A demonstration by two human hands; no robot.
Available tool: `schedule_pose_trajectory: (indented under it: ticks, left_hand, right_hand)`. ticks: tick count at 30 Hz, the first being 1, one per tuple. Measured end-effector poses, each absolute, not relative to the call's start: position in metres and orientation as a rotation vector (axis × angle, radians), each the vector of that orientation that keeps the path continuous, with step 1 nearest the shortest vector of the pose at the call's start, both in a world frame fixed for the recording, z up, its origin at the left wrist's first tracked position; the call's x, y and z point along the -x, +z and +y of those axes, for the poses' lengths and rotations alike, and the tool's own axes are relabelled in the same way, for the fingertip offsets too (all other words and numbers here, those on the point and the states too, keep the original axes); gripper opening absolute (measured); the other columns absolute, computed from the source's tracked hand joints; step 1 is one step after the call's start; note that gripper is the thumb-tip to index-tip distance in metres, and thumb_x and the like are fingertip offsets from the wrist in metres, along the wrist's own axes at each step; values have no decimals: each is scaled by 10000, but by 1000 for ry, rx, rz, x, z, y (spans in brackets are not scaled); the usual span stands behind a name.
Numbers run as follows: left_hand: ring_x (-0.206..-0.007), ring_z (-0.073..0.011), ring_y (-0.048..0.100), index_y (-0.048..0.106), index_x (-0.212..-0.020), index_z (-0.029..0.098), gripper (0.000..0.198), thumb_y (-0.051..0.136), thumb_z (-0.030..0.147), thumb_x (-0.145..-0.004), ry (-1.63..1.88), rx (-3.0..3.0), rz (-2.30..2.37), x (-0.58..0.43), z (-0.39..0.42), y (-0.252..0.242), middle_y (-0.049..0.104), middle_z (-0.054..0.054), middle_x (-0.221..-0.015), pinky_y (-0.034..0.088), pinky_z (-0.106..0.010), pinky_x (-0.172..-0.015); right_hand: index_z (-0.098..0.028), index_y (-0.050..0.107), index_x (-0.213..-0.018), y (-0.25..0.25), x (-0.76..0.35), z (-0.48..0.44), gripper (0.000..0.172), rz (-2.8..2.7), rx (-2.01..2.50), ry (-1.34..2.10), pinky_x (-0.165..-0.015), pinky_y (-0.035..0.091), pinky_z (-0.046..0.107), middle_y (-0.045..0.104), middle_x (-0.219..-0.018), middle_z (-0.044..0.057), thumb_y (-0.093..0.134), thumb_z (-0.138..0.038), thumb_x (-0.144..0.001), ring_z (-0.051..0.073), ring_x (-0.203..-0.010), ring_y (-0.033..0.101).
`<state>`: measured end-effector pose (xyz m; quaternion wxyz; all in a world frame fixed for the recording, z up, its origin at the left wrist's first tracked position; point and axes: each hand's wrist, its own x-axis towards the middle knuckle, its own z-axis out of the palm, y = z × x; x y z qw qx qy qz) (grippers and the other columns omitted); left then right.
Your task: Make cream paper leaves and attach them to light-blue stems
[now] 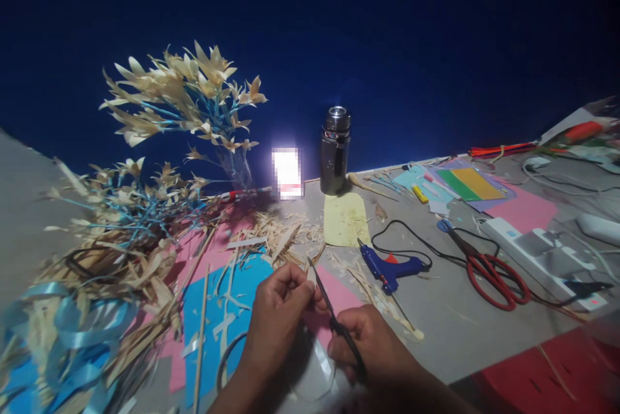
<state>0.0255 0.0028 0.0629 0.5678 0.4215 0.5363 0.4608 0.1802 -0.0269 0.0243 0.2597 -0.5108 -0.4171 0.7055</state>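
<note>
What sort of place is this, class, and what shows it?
Likely a handicraft workspace: the blue glue gun, pale, artificial-looking flowers and dark scissors in the right hand suggest it.

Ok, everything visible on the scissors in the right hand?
The scissors are dark and slim, with narrow, pointed blades that look metal and a black handle, partly hidden by the right hand gripping it. They are held with tips pointing forward and somewhat left, close beside a pale piece in the left hand. Whether the blades touch it is unclear.
</note>
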Motion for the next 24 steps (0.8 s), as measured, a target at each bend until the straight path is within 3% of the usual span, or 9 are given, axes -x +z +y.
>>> schedule_pose_trajectory:
  ticks: [6,9,13,20,24]
  left_hand:
    - [-527,-166,652,560,-682,200,175,673,283,-787,1015,-974,1228,-16,5,62,713,-17,-612,509,-282,-573]
    - [-494,-160,627,560,-702,203,137,677,247,-758,962,-963,1176,-14,6,62,669,10,-548,489,-274,-551]
    - [-483,-141,575,576,-700,194,114,675,232,-742,866,-1024,1156,-16,6,64,633,15,-504,439,-250,-534]
    - [-494,-116,464,600,-669,185,176,694,317,-738,808,-1191,1289,-24,-1,65,544,32,-532,312,-228,-491]
    - [-521,-118,449,596,-624,189,209,662,332,-762,871,-1286,1406,-28,-7,66,532,27,-553,324,-223,-494]
  right_hand:
    - [-177,548,-516,14,-188,-26,234,-1121,1348,1876,-404,279,208,525,-435,-23,677,-308,-660,78,-389,396]
    - [-149,637,-713,18,-197,-19,182,-1090,1290,1713,-476,379,211,625,-593,0,725,-308,-710,102,-495,505]
    - [-166,649,-957,37,-203,-6,351,-1086,1229,1605,-560,443,214,673,-801,2,815,-248,-658,114,-627,564]
    - [-179,653,-856,51,-191,2,162,-1461,1244,1248,-579,417,219,623,-750,-19,675,-187,-696,110,-616,520]
    - [-184,620,-755,48,-189,0,63,-1575,1372,1000,-509,309,225,456,-567,-68,625,-213,-699,95,-518,388]
